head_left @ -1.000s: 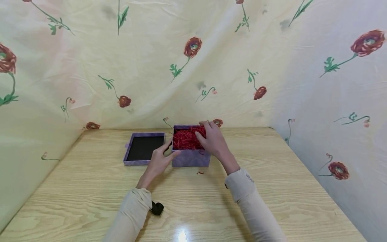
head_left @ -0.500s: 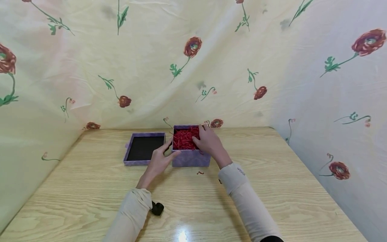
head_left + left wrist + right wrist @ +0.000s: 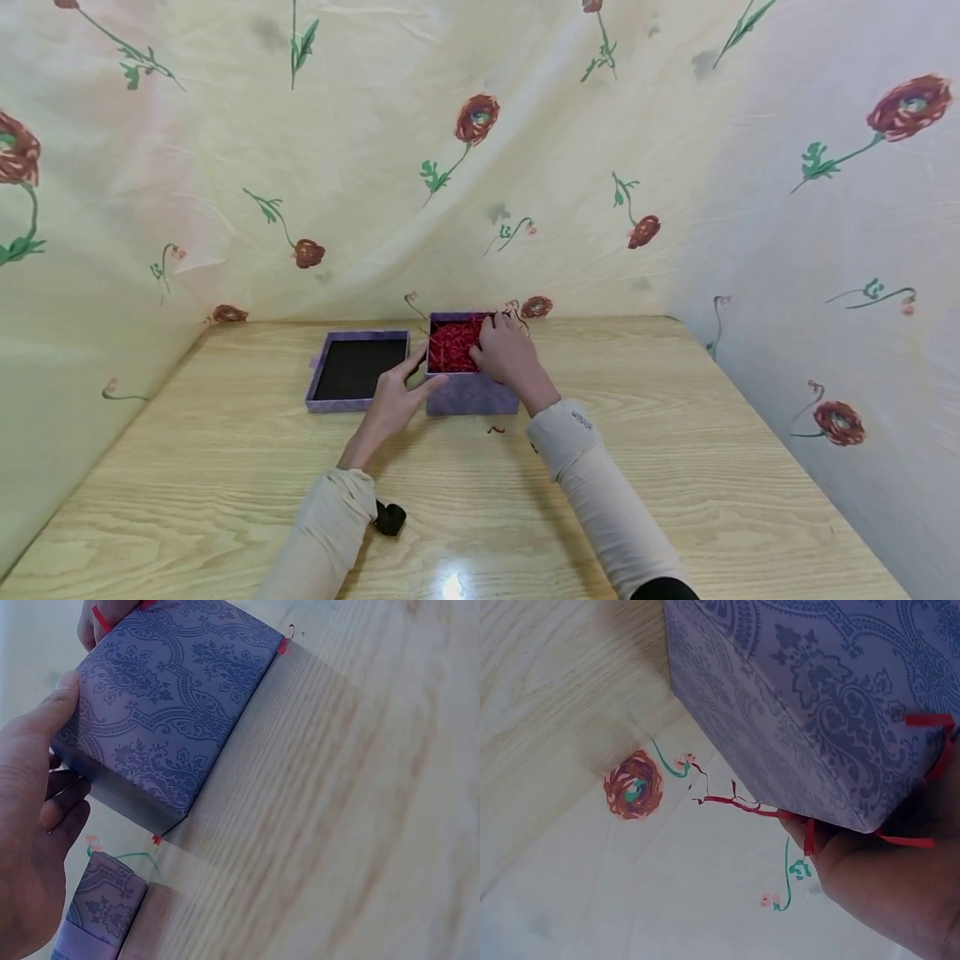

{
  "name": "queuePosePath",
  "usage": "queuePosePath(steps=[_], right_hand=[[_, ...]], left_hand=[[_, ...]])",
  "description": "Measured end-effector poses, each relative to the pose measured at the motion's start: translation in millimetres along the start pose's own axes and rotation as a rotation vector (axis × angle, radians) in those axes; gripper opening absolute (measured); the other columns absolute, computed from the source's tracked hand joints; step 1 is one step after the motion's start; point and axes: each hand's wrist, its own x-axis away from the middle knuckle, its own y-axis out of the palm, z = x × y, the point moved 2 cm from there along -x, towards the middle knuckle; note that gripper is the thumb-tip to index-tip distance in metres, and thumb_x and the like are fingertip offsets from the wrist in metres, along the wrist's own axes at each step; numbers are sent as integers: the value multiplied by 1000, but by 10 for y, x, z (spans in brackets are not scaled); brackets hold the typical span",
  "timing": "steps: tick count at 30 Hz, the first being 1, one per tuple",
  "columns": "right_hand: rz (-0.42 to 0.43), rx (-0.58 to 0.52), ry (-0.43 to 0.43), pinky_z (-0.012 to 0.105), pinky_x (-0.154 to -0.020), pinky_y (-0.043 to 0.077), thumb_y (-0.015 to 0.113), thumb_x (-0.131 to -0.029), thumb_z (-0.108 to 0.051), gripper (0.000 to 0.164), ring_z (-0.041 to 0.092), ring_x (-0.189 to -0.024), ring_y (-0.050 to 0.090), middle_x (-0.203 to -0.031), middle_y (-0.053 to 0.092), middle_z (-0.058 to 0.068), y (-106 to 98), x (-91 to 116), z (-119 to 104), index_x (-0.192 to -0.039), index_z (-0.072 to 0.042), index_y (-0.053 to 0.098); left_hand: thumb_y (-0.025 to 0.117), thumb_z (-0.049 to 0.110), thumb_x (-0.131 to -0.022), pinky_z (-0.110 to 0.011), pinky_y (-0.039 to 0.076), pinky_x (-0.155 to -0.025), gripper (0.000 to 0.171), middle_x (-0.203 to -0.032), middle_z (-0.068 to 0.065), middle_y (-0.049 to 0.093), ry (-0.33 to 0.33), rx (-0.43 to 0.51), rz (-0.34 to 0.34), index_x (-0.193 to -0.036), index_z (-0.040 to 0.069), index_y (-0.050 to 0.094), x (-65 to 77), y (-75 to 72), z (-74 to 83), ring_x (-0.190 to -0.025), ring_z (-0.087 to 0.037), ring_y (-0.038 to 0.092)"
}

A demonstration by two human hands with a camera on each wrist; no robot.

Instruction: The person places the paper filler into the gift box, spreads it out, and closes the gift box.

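The right hand point(image 3: 510, 354) has shifted left over red shred point(image 3: 452, 348), pinch unclear; the left hand point(image 3: 396, 402) spreads against the box point(image 3: 471, 395); dragged, overhanging strands point(image 3: 742, 806) could spill.

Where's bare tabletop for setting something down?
Right of the purple box across the table; left of the lid; between the sleeves, nearer than the red scrap. Crowded: the lid-box gap, by the left hand; the box's opening, by the right hand.
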Motion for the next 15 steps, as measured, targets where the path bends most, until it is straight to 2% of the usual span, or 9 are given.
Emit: queuePosePath(steps=[3,6,9,11,15], right_hand=[[-3,11,-3,50,-115,37,56,-108,-26,59,44,-143,41,-149,46,35,5,-15,-19,-146,18,45],[-8,-9,2,50,-107,46,56,-108,-24,52,42,-133,51,-140,54,33,8,-28,-36,-140,17,52],[-22,-44,5,48,-93,55,56,-107,-22,37,38,-112,63,-120,63,27,20,-47,-46,-121,12,64],[-45,-72,11,45,-82,56,57,-107,-20,28,34,-94,65,-105,66,21,30,-61,-49,-104,5,67],[-96,-122,24,41,-70,53,57,-107,-20,30,27,-75,61,-90,63,15,46,-99,-50,-81,-6,62]], left_hand=[[73,32,-99,-58,39,-111,71,-159,-13,43,5,-3,4,-160,13,41,9,-5,5,-144,-36,42],[74,32,-99,-58,39,-111,71,-158,-13,44,4,-2,10,-159,13,42,13,-6,5,-144,-36,42],[74,33,-99,-57,39,-112,71,-158,-12,44,-4,1,8,-159,14,42,13,-2,5,-144,-35,42],[74,32,-99,-57,40,-112,71,-158,-12,43,-9,3,3,-160,14,42,12,1,6,-144,-35,42],[74,32,-99,-57,40,-111,71,-158,-13,43,-17,1,1,-160,15,41,11,7,6,-144,-35,42]])
